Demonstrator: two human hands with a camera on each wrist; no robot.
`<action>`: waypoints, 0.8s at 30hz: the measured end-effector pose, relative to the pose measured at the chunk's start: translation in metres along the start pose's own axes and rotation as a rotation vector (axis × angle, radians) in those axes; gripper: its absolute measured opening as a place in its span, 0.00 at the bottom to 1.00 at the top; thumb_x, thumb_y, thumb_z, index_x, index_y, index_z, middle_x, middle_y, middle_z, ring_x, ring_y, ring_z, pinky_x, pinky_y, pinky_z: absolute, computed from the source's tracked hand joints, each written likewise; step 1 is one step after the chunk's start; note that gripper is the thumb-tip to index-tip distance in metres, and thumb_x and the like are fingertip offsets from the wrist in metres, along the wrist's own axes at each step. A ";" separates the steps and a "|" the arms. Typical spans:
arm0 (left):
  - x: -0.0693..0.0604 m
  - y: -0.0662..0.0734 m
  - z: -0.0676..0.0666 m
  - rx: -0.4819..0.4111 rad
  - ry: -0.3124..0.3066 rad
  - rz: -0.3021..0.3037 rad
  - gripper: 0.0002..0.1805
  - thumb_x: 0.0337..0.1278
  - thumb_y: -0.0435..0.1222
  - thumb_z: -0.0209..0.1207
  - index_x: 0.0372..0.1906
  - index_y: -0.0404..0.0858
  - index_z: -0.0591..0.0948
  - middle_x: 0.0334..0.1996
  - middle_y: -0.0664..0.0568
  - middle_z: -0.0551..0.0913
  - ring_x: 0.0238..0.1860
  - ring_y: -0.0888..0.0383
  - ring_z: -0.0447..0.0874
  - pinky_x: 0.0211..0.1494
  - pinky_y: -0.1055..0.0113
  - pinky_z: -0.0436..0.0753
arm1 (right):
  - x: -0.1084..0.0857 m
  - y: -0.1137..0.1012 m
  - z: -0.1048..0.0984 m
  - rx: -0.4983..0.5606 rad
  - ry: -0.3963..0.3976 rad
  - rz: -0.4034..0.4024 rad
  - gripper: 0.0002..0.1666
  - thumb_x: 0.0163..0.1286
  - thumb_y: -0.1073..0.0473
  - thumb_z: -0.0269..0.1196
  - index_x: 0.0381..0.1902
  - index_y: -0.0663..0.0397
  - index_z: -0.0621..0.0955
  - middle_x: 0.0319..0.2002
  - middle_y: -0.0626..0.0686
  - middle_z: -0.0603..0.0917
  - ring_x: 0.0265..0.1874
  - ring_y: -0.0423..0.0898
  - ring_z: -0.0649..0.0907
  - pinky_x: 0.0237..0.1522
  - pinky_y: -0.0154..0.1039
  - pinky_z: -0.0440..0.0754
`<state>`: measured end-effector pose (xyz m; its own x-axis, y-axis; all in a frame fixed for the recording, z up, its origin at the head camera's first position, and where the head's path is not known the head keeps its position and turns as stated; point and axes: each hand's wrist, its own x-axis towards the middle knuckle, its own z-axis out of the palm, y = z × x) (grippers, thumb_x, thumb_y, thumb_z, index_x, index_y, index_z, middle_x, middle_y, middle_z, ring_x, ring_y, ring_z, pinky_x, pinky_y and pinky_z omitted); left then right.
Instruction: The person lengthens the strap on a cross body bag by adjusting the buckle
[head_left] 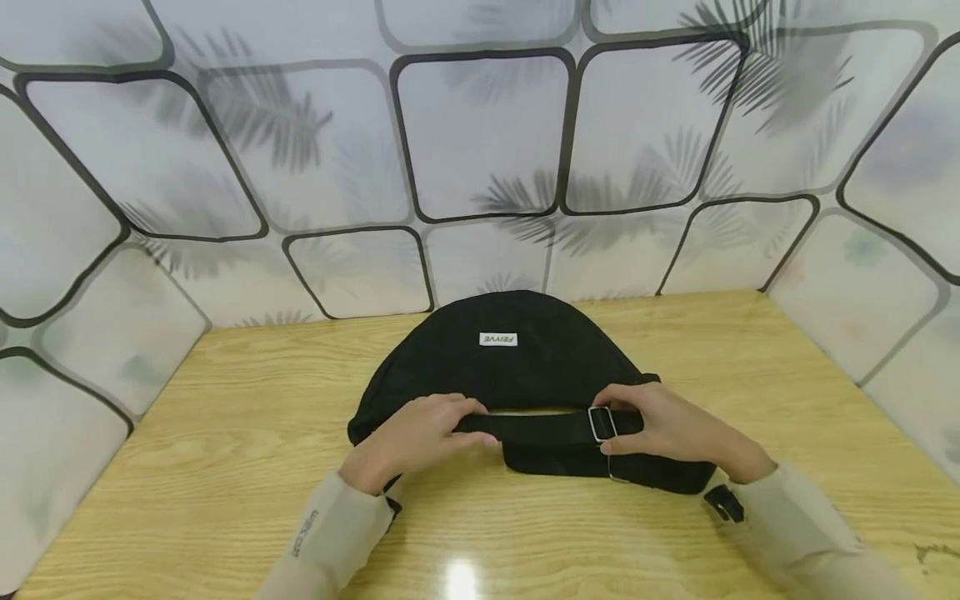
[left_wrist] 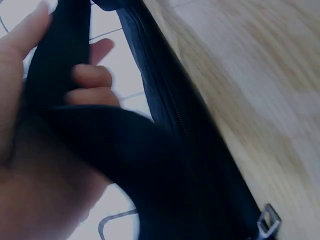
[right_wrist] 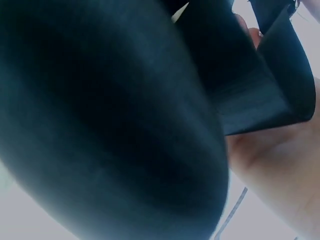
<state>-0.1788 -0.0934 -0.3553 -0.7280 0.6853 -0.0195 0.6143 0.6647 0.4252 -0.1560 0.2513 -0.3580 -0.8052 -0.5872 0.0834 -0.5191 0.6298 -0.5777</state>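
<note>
A black half-moon shoulder bag (head_left: pixel 502 375) with a small white label (head_left: pixel 498 339) lies on the table, its curved side away from me. My left hand (head_left: pixel 423 433) holds the wide black strap (head_left: pixel 543 429) between thumb and fingers, along the bag's near side. At the strap's right part, my right hand (head_left: pixel 663 421) pinches the strap around a silver slider buckle (head_left: pixel 592 425). Another thin metal loop shows just below it. In the left wrist view, a zipper (left_wrist: pixel 176 107) runs along the bag's edge. Bag fabric (right_wrist: pixel 115 115) fills much of the right wrist view, partly hiding the right hand.
The wooden table (head_left: pixel 225 467) reaches around the bag on every side. Patterned cloth walls (head_left: pixel 487 133) enclose its back and sides. Black wrist straps (head_left: pixel 724 503) show near the sleeves.
</note>
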 end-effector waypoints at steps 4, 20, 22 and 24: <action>0.002 0.005 0.001 0.032 -0.066 -0.017 0.24 0.69 0.52 0.61 0.57 0.39 0.82 0.46 0.53 0.81 0.46 0.54 0.82 0.53 0.56 0.80 | 0.000 -0.002 0.000 0.004 -0.035 0.014 0.30 0.66 0.46 0.72 0.57 0.60 0.80 0.55 0.60 0.83 0.53 0.61 0.83 0.52 0.59 0.80; 0.029 0.024 -0.002 0.071 -0.093 0.002 0.24 0.75 0.48 0.57 0.63 0.36 0.78 0.51 0.46 0.79 0.49 0.51 0.79 0.54 0.55 0.78 | -0.039 0.018 -0.023 -0.134 0.109 -0.102 0.17 0.59 0.62 0.76 0.44 0.57 0.82 0.40 0.47 0.83 0.35 0.42 0.81 0.30 0.38 0.80; 0.036 0.026 -0.002 0.064 -0.098 0.015 0.23 0.76 0.47 0.56 0.63 0.36 0.79 0.52 0.47 0.80 0.50 0.52 0.79 0.55 0.57 0.78 | -0.043 0.020 -0.025 -0.147 0.138 -0.128 0.15 0.58 0.65 0.76 0.40 0.53 0.82 0.36 0.42 0.82 0.33 0.37 0.80 0.28 0.36 0.78; 0.042 0.029 -0.002 0.060 -0.110 0.023 0.21 0.76 0.47 0.56 0.62 0.37 0.81 0.52 0.48 0.80 0.51 0.53 0.79 0.55 0.59 0.78 | -0.047 0.020 -0.027 -0.143 0.141 -0.142 0.15 0.57 0.67 0.76 0.35 0.49 0.81 0.32 0.36 0.81 0.30 0.34 0.79 0.26 0.35 0.76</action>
<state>-0.1923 -0.0463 -0.3423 -0.6777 0.7269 -0.1113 0.6497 0.6628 0.3722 -0.1364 0.3051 -0.3520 -0.7480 -0.6045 0.2739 -0.6573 0.6177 -0.4317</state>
